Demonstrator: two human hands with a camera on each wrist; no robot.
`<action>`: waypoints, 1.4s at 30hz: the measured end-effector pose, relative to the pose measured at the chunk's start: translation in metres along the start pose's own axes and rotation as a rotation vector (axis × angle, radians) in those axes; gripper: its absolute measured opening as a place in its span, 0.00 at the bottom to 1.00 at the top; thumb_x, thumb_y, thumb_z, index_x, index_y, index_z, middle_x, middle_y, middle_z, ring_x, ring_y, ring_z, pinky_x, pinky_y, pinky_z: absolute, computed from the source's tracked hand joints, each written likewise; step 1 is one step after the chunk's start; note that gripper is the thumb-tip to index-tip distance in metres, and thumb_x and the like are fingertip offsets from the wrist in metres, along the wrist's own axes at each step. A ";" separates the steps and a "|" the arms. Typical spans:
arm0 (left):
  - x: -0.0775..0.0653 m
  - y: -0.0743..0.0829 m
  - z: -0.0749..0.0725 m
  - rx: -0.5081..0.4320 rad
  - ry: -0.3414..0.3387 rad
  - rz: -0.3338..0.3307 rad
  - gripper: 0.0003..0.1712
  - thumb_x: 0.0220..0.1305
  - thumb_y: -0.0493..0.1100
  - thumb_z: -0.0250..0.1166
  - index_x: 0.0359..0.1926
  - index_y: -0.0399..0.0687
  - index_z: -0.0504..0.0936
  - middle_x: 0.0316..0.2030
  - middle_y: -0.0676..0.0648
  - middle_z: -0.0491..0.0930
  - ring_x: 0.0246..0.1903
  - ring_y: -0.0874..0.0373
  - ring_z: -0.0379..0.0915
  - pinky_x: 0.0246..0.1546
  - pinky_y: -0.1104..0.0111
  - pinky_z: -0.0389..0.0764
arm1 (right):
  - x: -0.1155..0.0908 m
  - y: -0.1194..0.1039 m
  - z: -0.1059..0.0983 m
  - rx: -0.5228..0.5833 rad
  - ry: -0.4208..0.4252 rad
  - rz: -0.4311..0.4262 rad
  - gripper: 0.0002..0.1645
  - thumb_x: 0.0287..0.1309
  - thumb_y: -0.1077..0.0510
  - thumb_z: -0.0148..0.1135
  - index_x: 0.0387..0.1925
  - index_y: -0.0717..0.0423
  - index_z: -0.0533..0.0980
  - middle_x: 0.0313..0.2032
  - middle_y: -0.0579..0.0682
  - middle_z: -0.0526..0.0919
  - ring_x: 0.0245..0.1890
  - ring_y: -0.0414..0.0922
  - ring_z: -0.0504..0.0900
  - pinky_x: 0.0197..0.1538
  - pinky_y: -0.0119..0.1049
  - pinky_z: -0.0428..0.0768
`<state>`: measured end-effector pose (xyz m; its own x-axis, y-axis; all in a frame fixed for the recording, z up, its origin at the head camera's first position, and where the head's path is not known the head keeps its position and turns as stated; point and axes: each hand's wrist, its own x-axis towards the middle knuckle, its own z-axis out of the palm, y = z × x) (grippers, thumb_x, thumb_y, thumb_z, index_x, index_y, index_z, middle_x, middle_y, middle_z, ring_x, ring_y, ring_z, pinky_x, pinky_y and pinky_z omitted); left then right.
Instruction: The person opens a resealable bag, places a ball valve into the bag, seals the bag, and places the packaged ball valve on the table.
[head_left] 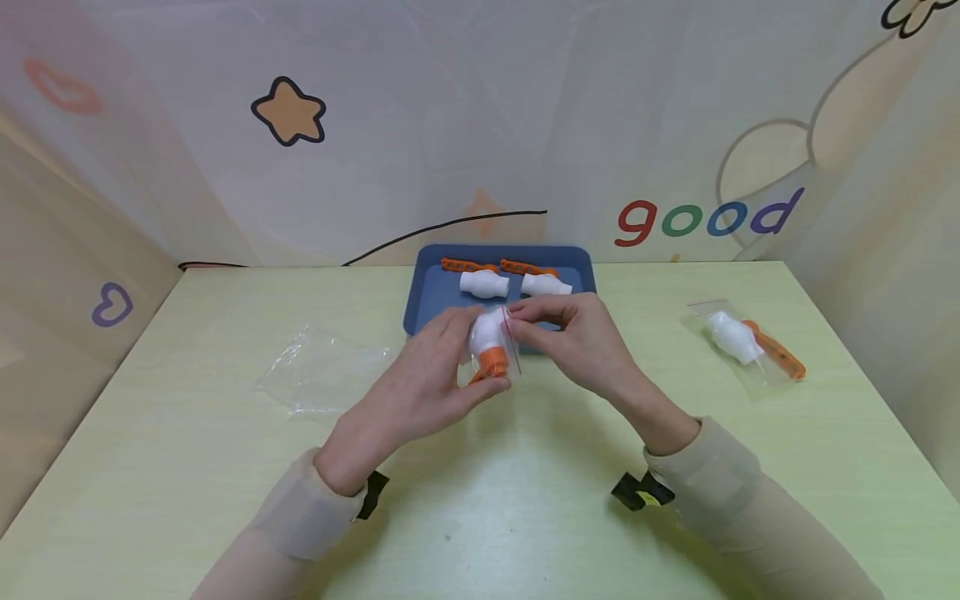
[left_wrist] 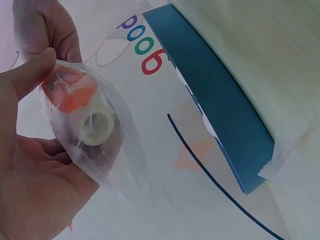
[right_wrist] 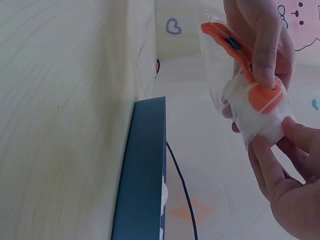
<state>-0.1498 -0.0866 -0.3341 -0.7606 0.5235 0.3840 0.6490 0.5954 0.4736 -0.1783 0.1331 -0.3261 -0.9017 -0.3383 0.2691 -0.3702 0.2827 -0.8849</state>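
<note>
Above the front of the blue tray, my left hand (head_left: 416,379) holds a clear zip bag with a white plastic valve body (head_left: 487,330) and an orange handle (right_wrist: 227,42) inside. Its thumb lies across the orange part in the right wrist view. With thumb and fingertips, my right hand (head_left: 573,342) pinches the bag's edge, where a red zip line runs. In the left wrist view, the valve's round open end (left_wrist: 96,127) shows through the bag (left_wrist: 117,165).
Two white valve bodies and two orange handles lie in the blue tray (head_left: 438,304) at the back. A flat clear bag (head_left: 326,371) lies on the table at left. Another bagged white valve body (head_left: 735,336) with an orange handle (head_left: 778,352) lies at right.
</note>
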 end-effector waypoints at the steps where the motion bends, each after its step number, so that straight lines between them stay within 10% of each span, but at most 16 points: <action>1: 0.000 0.000 0.000 -0.001 0.004 -0.004 0.42 0.62 0.48 0.77 0.68 0.31 0.68 0.58 0.40 0.75 0.53 0.51 0.73 0.51 0.60 0.79 | 0.000 0.000 -0.001 0.000 -0.005 -0.006 0.07 0.63 0.65 0.71 0.42 0.63 0.88 0.47 0.53 0.89 0.54 0.48 0.83 0.49 0.35 0.84; 18: 0.004 0.001 0.000 0.018 0.099 -0.102 0.38 0.64 0.49 0.74 0.65 0.31 0.70 0.50 0.43 0.76 0.41 0.54 0.70 0.38 0.64 0.76 | -0.006 -0.005 -0.007 -0.067 -0.121 0.088 0.13 0.75 0.53 0.60 0.50 0.57 0.80 0.32 0.52 0.85 0.33 0.49 0.84 0.40 0.48 0.80; 42: 0.006 0.002 0.005 -0.030 0.013 -0.183 0.40 0.60 0.51 0.78 0.64 0.34 0.72 0.51 0.43 0.76 0.44 0.54 0.72 0.41 0.63 0.78 | -0.006 0.003 -0.005 0.128 -0.205 0.125 0.08 0.68 0.62 0.67 0.40 0.67 0.84 0.36 0.57 0.88 0.37 0.52 0.89 0.44 0.43 0.87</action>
<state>-0.1524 -0.0793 -0.3347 -0.8663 0.4001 0.2992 0.4989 0.6618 0.5596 -0.1748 0.1405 -0.3287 -0.8695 -0.4868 0.0840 -0.2163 0.2222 -0.9507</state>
